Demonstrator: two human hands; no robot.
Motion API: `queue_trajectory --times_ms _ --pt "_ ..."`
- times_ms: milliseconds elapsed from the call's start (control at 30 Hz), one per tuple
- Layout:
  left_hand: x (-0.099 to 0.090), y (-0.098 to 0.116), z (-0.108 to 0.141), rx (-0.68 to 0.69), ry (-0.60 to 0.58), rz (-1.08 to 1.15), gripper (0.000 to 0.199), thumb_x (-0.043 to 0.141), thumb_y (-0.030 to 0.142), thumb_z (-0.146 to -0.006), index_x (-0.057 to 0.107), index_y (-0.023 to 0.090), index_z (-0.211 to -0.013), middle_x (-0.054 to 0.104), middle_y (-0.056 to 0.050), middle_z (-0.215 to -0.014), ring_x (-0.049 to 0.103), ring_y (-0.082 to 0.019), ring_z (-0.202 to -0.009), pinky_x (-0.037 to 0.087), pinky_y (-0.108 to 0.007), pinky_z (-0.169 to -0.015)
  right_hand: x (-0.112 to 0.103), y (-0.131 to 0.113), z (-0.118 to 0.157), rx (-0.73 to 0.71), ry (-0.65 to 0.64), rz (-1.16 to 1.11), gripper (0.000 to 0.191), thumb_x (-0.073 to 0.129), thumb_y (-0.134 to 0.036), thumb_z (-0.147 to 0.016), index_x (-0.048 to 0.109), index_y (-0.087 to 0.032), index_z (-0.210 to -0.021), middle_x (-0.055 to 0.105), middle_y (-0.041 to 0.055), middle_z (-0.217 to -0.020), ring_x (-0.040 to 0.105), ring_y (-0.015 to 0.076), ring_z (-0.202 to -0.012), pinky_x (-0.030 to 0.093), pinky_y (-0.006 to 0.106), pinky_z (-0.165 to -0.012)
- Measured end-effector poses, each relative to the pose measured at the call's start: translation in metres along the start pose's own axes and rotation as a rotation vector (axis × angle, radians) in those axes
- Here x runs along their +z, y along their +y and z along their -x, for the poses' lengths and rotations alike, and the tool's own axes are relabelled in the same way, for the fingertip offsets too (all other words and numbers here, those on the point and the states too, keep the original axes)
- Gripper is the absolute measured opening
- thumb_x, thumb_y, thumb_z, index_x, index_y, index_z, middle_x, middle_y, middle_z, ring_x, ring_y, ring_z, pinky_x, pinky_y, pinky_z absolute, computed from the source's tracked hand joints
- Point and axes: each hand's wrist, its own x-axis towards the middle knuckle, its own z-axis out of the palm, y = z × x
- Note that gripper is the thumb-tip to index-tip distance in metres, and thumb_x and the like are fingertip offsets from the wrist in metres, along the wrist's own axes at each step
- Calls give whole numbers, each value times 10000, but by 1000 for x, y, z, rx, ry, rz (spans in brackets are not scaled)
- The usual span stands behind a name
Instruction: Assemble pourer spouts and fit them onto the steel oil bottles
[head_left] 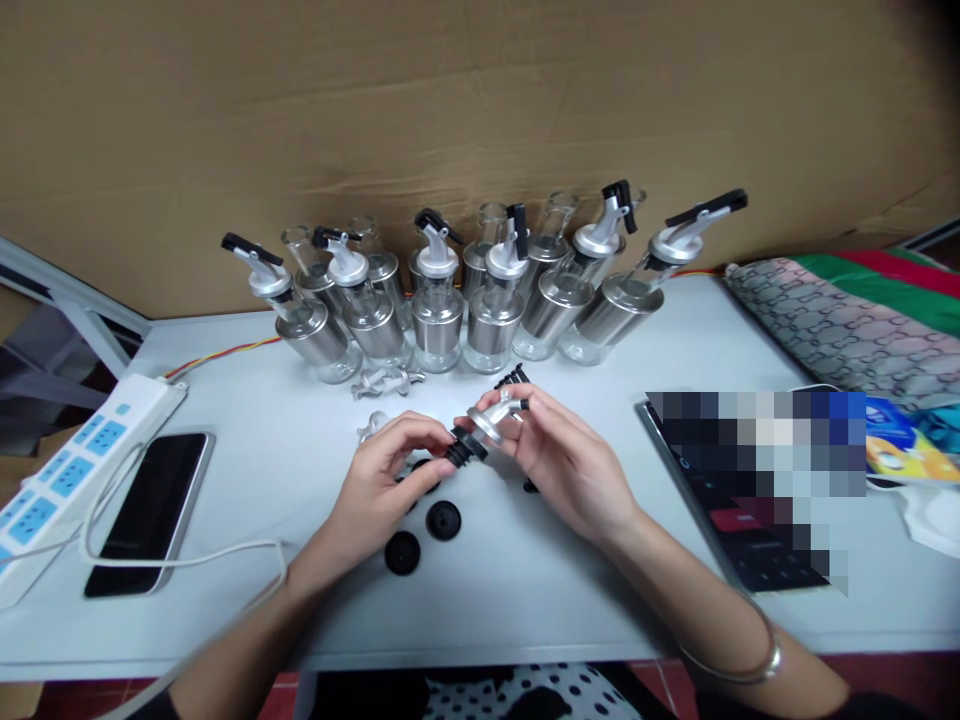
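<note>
Over the middle of the table, my left hand [394, 478] pinches a black ribbed stopper [466, 447]. My right hand [566, 450] grips a silver pour spout [491, 415] with its curved tip pointing right. Spout and stopper meet end to end between my hands; whether they are joined, I cannot tell. Beneath my left hand lie black round stoppers [444, 520], some partly covered by the fingers. Loose silver spouts [386, 382] rest just behind my hands. A row of small black levers [514, 376] shows beyond my right fingers.
Several glass bottles with steel sleeves [437, 320] stand at the back, the front ones capped with lever spouts. At left are a power strip [82, 470], a phone [150, 515] and a white cable [225, 552]. A partly blurred tablet [739, 500] and a patterned cushion [825, 320] lie right.
</note>
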Motion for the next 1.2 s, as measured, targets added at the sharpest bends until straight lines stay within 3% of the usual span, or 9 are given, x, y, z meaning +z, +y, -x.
queue_trajectory --times_ms 300,433,567,667,1000,1200 --pt "0 0 1 -6 17 78 103 662 196 -826 619 195 -920 636 -14 -910 619 -112 -843 527 -220 -789 1 2 1 65 -64 -92 125 582 -347 -858 580 -228 -898 678 30 -1003 654 192 -952 469 397 -919" --pt "0 -3 3 24 47 39 247 651 215 -843 594 246 -1081 611 -30 -1077 597 -138 -975 509 -239 -838 0 2 0 64 -85 -64 131 558 -357 -873 585 -231 -897 678 33 -1016 634 193 -993 449 397 -950" --pt "-3 -3 4 64 -88 -87 436 535 223 -923 452 328 -1339 518 -43 -1350 472 -188 -1261 407 -334 -1051 -1 5 0 69 -90 -39 144 550 -375 -874 594 -243 -911 666 32 -1032 607 199 -1029 459 390 -920" --pt "-4 0 4 70 -224 -128 469 453 220 -962 371 353 -1404 457 -21 -1434 396 -183 -1344 313 -356 -1141 -2 7 -1 79 -87 -13 157 551 -398 -864 580 -255 -922 661 32 -984 600 205 -1012 475 386 -866" --pt "-5 3 5 100 -222 -235 394 410 235 -979 407 319 -1363 506 -21 -1370 442 -167 -1286 365 -333 -1103 -1 9 -2 104 -27 15 191 586 -413 -824 572 -247 -917 604 32 -849 549 178 -787 453 319 -713" --pt "-2 -1 5 176 -179 -329 381 410 217 -974 406 284 -1348 529 -47 -1325 467 -172 -1245 395 -325 -1061 1 11 -2 124 -15 -131 156 643 -358 -801 614 -230 -886 567 21 -814 500 156 -772 390 265 -639"
